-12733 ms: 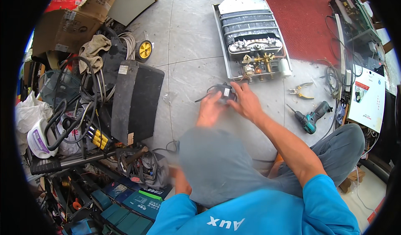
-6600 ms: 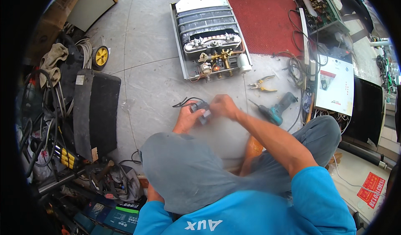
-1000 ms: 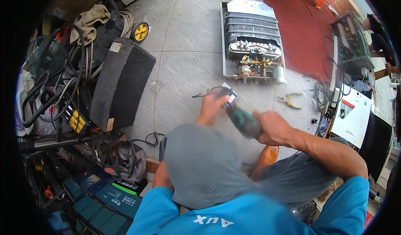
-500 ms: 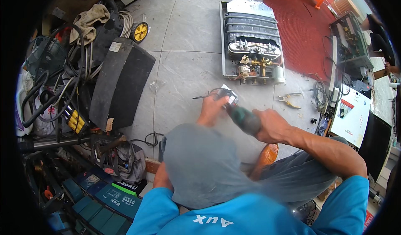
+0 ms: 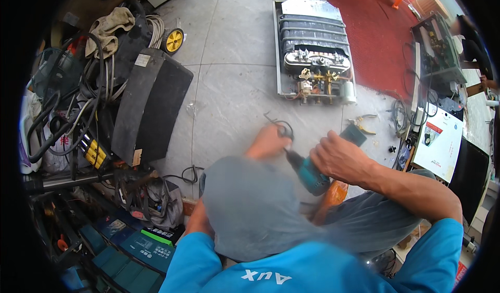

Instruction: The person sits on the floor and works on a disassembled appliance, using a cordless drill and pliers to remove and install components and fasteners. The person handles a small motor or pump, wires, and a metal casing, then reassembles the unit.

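Nearest, past the grey knee [image 5: 250,204], the right hand [image 5: 336,157] is wrapped around the grip of the drill [image 5: 313,180], low over the floor [image 5: 234,95]. Half a second ago the drill was a blur, seen nose-on to the small labelled box; now its teal side and its battery [image 5: 354,135] show clearly, so it has been turned or drawn back in the hand. Its body runs from lower right to upper left, the nose aimed up-left at the left hand [image 5: 270,142]; the grip crosses that line, rising up-right to the battery.

The left hand is just beyond the nose, fingers curled closed around the root of a black cable [image 5: 290,130], which loops out above it. The box's pale face is out of sight; I cannot tell if the bit touches it, but driver and work look parted or nearly so.

Farther off, the pliers [image 5: 363,124] lie below the lower right corner of the heater [image 5: 314,38], which lies along the mat's [image 5: 372,43] left edge.
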Demonstrator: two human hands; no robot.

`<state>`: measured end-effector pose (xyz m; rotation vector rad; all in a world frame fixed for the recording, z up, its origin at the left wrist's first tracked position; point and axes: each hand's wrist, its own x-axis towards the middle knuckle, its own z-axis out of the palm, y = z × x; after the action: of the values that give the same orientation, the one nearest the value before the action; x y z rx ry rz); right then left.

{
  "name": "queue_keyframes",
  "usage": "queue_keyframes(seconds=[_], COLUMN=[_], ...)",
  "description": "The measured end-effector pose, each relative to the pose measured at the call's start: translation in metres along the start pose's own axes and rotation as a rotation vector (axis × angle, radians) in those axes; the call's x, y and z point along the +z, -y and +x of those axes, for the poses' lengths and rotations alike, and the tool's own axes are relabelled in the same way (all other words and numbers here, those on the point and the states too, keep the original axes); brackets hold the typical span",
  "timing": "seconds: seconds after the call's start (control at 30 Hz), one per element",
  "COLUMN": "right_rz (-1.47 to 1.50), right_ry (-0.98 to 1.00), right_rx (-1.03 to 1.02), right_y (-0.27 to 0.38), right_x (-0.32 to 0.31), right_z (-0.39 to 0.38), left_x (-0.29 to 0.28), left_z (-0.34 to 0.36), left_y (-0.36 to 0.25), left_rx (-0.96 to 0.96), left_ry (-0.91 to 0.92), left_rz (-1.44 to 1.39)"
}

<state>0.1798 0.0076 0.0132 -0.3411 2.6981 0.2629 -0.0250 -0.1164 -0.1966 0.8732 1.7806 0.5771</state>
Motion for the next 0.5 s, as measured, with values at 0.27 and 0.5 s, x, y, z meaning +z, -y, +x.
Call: queue_keyframes(seconds=[0.27, 0.5], right_rz=[0.712, 1.199], right_ry=[0.027, -0.253], right_rx=[0.363, 0.715], right_y=[-0.012, -0.021], right_x=[-0.009, 0.003], right_z=[-0.043, -0.04], left_x=[-0.038, -0.058], left_z=[-0.02, -0.036], left_y=[-0.001, -0.026], left_rx=[-0.16, -0.051], left_ry=[0.042, 0.001], left_rz=[-0.939, -1.129])
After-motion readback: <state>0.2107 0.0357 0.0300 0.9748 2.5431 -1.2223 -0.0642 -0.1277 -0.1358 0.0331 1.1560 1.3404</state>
